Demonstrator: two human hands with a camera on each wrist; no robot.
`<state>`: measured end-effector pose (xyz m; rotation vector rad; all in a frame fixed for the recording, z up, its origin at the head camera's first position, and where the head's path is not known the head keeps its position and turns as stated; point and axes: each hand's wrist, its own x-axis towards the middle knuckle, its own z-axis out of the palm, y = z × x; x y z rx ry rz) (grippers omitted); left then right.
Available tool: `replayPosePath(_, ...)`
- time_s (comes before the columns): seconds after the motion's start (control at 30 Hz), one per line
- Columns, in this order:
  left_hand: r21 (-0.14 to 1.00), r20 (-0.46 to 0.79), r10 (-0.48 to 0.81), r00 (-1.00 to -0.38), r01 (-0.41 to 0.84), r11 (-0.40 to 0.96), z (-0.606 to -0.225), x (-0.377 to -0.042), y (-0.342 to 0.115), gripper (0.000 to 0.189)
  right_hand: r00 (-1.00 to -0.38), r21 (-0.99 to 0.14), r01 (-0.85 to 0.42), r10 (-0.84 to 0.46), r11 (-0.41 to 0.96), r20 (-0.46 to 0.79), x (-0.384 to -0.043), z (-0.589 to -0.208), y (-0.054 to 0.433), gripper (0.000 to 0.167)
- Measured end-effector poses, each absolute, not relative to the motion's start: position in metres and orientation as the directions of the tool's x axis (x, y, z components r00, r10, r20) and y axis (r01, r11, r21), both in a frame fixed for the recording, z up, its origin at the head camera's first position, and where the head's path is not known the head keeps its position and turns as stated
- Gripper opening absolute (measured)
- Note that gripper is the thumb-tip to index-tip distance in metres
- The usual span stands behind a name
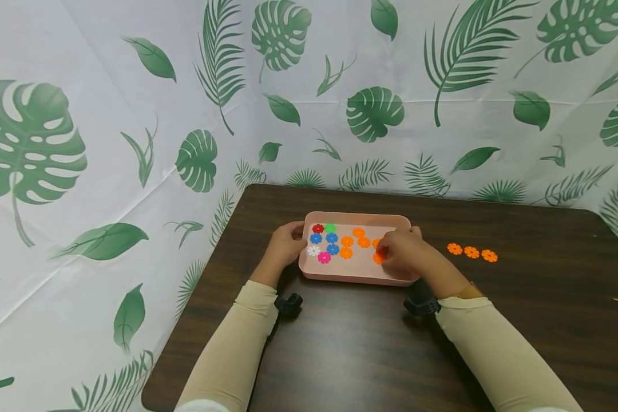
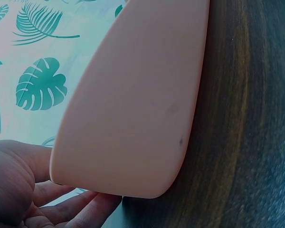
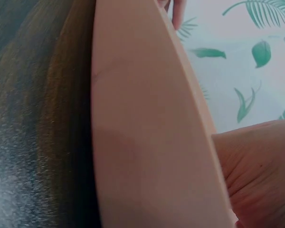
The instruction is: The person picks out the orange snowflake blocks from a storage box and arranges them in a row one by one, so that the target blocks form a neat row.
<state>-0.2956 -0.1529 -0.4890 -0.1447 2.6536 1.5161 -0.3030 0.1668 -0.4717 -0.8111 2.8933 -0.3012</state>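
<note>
Smooth plastic is being shown by the matt tray (image 1: pixel 357 273) and discs (image 1: pixel 347 241); glossy wood grain is being lit across the desk (image 1: pixel 335 343), creased cloth on the backdrop (image 1: pixel 319 114).

cream sleeves (image 1: pixel 232 343), black wrist straps (image 1: pixel 288 304)

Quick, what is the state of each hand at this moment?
Left hand: holding the pink tray at its left end.
Right hand: down at the orange pieces in the tray; whether it grips one cannot be told.
</note>
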Motion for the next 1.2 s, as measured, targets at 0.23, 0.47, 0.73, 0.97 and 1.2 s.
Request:
replayPosePath(0.23, 0.843, -0.061, -0.012, -0.998, -0.058, 0.535, -0.488, -0.294, -0.153, 0.057, -0.841, -0.251, -0.520, -0.541, 0.816, -0.017, -0.301, -0.474, 0.169, 0.027)
replayPosePath(0.47, 0.847, -0.070, -0.024, -0.997, -0.072, 0.527, -0.488, -0.293, -0.152, 0.056, -0.870, -0.262, -0.461, -0.490, 0.848, -0.052, -0.304, -0.474, 0.171, 0.037)
replayPosePath(0.73, 0.846, -0.072, -0.019, -0.997, -0.071, 0.528, -0.487, -0.294, -0.153, 0.057, -0.879, -0.321, -0.459, -0.475, 0.828, 0.032, -0.305, -0.463, 0.183, 0.037)
replayPosePath(0.97, 0.839, -0.066, -0.014, -0.998, -0.063, 0.541, -0.488, -0.296, -0.153, 0.057, -0.902, -0.363, -0.419, -0.427, 0.832, 0.062, -0.301, -0.444, 0.211, 0.032)
replayPosePath(1.2, 0.840, -0.071, -0.018, -0.997, -0.070, 0.538, -0.488, -0.294, -0.152, 0.056, -0.931, -0.347, -0.357, -0.361, 0.867, 0.056, -0.299, -0.438, 0.244, 0.032)
